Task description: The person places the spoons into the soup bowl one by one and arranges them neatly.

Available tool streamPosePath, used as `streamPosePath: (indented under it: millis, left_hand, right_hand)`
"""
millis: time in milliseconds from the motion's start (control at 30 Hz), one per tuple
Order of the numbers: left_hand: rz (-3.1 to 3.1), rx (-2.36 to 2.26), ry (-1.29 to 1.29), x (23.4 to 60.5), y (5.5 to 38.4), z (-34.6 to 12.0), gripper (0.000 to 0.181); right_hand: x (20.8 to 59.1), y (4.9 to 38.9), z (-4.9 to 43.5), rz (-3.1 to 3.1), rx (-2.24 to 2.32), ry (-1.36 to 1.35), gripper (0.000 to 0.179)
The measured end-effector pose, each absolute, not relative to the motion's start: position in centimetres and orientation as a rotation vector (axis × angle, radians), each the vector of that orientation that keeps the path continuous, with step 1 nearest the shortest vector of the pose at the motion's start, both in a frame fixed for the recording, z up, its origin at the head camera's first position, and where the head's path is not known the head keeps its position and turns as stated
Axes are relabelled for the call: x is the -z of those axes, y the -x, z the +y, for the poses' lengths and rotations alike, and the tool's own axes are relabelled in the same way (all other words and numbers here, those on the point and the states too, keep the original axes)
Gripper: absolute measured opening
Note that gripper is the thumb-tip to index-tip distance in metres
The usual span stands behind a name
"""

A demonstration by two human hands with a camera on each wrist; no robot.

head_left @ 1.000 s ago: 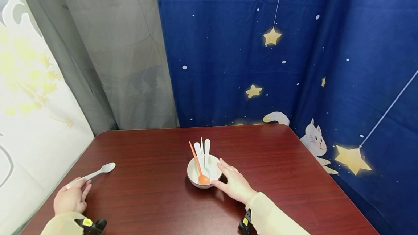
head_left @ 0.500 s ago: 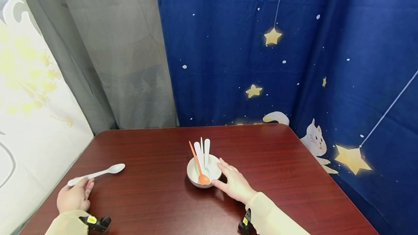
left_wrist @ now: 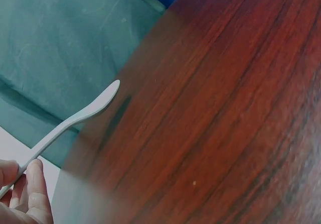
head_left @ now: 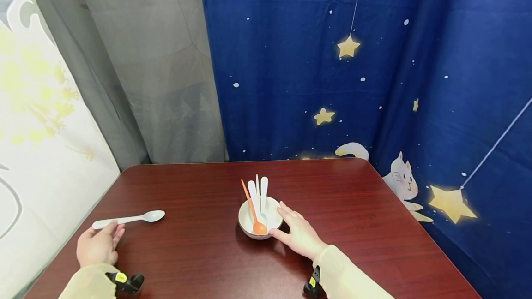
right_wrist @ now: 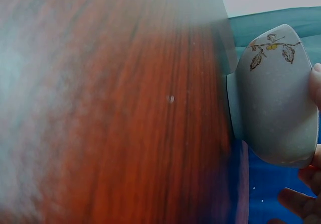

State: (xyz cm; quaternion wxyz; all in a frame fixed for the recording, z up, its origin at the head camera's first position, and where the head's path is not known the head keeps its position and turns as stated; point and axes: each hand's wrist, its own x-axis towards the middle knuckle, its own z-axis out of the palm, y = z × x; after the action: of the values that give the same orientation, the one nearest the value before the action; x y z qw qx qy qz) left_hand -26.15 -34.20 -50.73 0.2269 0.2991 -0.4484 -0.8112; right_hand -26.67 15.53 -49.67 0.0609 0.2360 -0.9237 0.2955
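My left hand (head_left: 97,246) pinches a white spoon (head_left: 153,216) near its handle end, at the left of the table. The spoon points to the right, its head held off the tabletop in the left wrist view. A white bowl (head_left: 246,224) stands near the middle, and the right wrist view shows a leaf pattern on its outside. In it lean an orange spoon (head_left: 259,229) and several white-handled utensils (head_left: 264,187), handles upward, their lower ends partly hidden. My right hand (head_left: 303,234) touches the bowl's right side, thumb and fingers spread along the rim.
The dark red wooden table (head_left: 199,262) has rounded far corners. Behind it hang a grey curtain (head_left: 166,82) and a blue star-patterned curtain (head_left: 291,59). White patterned cloth (head_left: 50,170) borders the left edge. Black wrist devices (head_left: 130,284) sit at both sleeves.
My left hand has moved slightly to the right with the white spoon, which now lies more level in the head view. My right hand and the bowl have stayed in place.
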Motion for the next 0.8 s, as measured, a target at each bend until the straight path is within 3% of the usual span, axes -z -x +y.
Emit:
streamPosePath:
  millis: [800]
  left_hand:
    - [-1.492, 2.304, -0.631, 46.5, 26.8, -29.3, 0.023]
  right_hand:
    - [49.7, 26.7, 15.6, -2.788, -0.894, -0.713, 0.077]
